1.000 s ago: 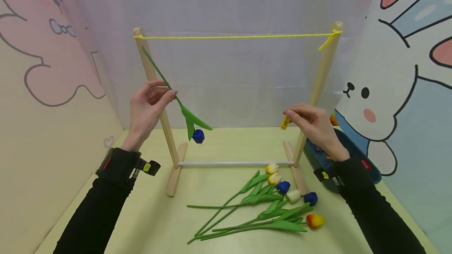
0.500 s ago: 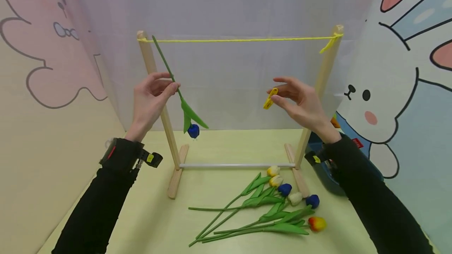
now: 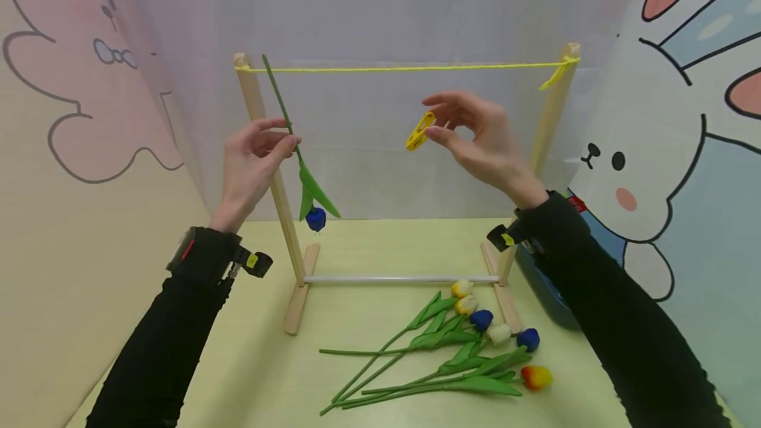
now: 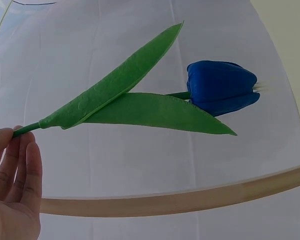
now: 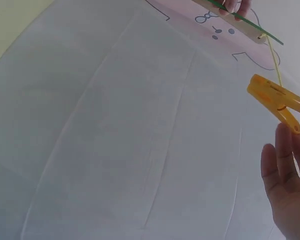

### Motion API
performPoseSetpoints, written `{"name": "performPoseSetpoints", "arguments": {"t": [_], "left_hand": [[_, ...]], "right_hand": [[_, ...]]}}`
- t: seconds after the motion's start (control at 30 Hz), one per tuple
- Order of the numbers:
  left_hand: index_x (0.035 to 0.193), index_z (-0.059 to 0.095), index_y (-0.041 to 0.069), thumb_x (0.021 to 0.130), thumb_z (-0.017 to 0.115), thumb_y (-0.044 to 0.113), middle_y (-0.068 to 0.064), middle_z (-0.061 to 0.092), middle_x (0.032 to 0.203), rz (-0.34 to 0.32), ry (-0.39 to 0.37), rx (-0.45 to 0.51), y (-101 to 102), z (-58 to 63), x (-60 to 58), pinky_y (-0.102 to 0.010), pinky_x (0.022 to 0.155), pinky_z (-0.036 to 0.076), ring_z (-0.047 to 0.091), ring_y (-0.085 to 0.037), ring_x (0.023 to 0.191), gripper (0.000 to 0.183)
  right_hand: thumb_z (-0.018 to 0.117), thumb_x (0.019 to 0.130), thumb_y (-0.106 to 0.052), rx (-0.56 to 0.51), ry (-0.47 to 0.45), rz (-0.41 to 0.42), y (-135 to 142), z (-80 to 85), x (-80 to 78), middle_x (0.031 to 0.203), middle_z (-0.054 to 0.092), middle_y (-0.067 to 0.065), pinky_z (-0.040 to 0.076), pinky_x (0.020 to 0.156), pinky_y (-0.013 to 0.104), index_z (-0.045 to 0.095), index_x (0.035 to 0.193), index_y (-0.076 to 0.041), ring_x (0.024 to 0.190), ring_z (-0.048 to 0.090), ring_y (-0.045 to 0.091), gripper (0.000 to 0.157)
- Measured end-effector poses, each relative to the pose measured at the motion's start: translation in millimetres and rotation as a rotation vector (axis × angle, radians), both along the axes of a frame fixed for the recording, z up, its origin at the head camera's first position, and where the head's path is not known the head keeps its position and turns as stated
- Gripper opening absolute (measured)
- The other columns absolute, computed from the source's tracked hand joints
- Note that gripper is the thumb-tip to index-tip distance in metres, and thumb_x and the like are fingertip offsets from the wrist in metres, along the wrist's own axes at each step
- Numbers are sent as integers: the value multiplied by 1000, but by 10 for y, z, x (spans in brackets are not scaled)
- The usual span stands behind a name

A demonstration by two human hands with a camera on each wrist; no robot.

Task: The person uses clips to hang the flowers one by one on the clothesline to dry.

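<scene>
Beside the wooden left post (image 3: 288, 230), my left hand (image 3: 252, 158) pinches a blue tulip (image 4: 140, 111) by its stem, bloom down, stem end rising past the yellow cord (image 3: 380, 70) in the head view. My right hand (image 3: 475, 132) pinches a yellow clothespin (image 5: 277, 100) below the cord, well apart from the flower.

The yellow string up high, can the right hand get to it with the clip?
Probably yes: the right hand, holding the yellow clip, is below the yellow string in the head view, and nothing seems to block it, though depth is unclear.
</scene>
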State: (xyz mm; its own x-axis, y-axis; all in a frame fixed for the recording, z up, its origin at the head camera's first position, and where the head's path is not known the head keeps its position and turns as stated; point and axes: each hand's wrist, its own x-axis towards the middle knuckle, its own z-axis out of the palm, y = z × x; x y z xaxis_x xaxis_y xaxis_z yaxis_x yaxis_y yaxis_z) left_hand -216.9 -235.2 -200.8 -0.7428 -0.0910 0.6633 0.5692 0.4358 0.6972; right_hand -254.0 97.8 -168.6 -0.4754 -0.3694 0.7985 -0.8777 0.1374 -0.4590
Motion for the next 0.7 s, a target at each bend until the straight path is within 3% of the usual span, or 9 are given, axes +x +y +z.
{"name": "performPoseSetpoints", "arguments": {"t": [0.1,0.37,0.57,0.7], "left_hand": [[126,62,-6,98,65,9,31,68,90,3,-7,-7,10,13,-5,-11,80,55,67,7,79,32],[125,63,-7,97,65,5,28,69,88,-16,-6,15,25,23,-32,-12,78,56,69,2,81,30],[124,63,-7,97,65,5,28,69,86,-13,-4,16,28,16,-37,-12,76,56,68,5,78,30],[124,63,-8,97,65,5,29,69,86,-5,4,13,24,19,-38,-11,76,56,68,6,78,30]], "right_hand": [[73,86,9,-25,32,-4,-114,103,4,97,69,22,48,69,14,64,121,9,74,57,3,36],[68,91,3,-145,-70,22,-456,412,19,92,62,-1,36,53,21,63,125,3,52,49,11,34],[66,94,1,-176,-119,23,-723,583,13,94,61,6,45,60,21,61,128,-1,54,60,14,34],[65,95,2,-214,-91,29,-887,666,-11,90,58,2,56,73,21,62,126,1,69,65,13,31]]}}
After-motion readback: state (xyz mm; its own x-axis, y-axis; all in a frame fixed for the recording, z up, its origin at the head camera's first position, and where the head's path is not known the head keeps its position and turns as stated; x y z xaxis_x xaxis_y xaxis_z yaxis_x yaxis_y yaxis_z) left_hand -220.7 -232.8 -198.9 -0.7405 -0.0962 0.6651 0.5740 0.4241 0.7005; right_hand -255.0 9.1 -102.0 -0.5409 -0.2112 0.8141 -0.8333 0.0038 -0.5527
